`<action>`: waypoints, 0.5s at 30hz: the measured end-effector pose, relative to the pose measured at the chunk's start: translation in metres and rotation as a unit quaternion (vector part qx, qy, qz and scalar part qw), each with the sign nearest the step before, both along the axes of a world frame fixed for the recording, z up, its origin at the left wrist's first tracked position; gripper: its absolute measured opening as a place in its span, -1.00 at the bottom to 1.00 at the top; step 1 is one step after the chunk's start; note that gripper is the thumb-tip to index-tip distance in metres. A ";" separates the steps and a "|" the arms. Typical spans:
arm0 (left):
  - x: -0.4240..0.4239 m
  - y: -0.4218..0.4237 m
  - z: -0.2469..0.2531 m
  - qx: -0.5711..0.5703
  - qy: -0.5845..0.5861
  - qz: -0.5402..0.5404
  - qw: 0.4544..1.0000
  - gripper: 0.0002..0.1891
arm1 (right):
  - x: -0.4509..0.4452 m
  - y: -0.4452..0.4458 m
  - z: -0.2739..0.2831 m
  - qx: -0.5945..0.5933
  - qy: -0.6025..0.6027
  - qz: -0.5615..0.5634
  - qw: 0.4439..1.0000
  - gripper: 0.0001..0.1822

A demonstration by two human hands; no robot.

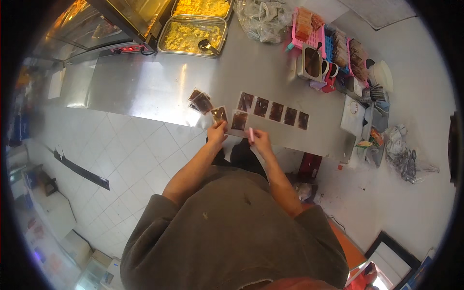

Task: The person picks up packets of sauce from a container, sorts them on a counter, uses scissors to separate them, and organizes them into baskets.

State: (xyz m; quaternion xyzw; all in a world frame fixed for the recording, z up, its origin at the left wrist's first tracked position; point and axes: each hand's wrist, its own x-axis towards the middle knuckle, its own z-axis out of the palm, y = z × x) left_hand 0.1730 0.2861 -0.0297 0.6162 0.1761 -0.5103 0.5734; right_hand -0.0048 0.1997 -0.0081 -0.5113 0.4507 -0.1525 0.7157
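My left hand (217, 132) grips the lower edge of a clear sachet of dark sauce (219, 114) at the counter's front edge. Between the fingers of my right hand (261, 140) is a small pink stick-like object (251, 135); its exact kind is unclear. Just beyond that hand, one dark sachet (239, 120) lies flat on the steel counter (203, 74). Several more sachets form a row (276, 111) behind it and to the right. To the left of my left hand, a few sachets (202, 103) overlap in a loose pile.
Steel trays of yellow food (192, 36) stand at the back, one with a ladle (206, 46). A glass-fronted warmer (123, 32) is back left. Plastic baskets of packets (308, 27) and a sauce container (311, 63) line the right. Plastic bags (262, 20) lie behind.
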 end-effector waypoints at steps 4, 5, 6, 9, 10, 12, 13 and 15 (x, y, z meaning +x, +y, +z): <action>-0.015 0.014 0.006 0.011 0.113 0.030 0.993 -0.72 | -0.057 -0.010 0.009 -0.241 0.165 -0.120 0.949 -0.80; -0.025 0.015 0.009 0.012 -0.016 -0.089 0.996 -0.68 | -0.077 -0.013 0.009 -0.268 0.200 -0.124 0.934 -0.77; -0.034 0.013 0.014 0.011 -0.144 -0.204 0.968 -0.65 | -0.094 -0.016 0.005 -0.295 0.232 -0.126 0.918 -0.74; -0.032 -0.008 0.026 -0.050 -0.560 -0.435 0.703 -0.51 | -0.126 -0.016 0.003 -0.234 0.166 -0.167 0.943 -0.71; -0.028 -0.017 0.029 -0.078 -0.677 -0.473 0.558 -0.46 | -0.133 -0.015 0.002 -0.226 0.181 -0.157 0.944 -0.71; -0.017 -0.020 0.009 -0.050 -0.720 -0.509 0.469 -0.40 | -0.144 -0.013 -0.001 -0.208 0.210 -0.132 0.946 -0.71; -0.013 -0.020 0.005 -0.039 -0.738 -0.525 0.422 -0.36 | -0.153 -0.012 -0.009 -0.211 0.234 -0.121 0.941 -0.70; 0.000 -0.014 0.002 0.009 -0.724 -0.521 0.453 -0.33 | -0.167 -0.009 -0.029 -0.214 0.281 -0.102 0.930 -0.65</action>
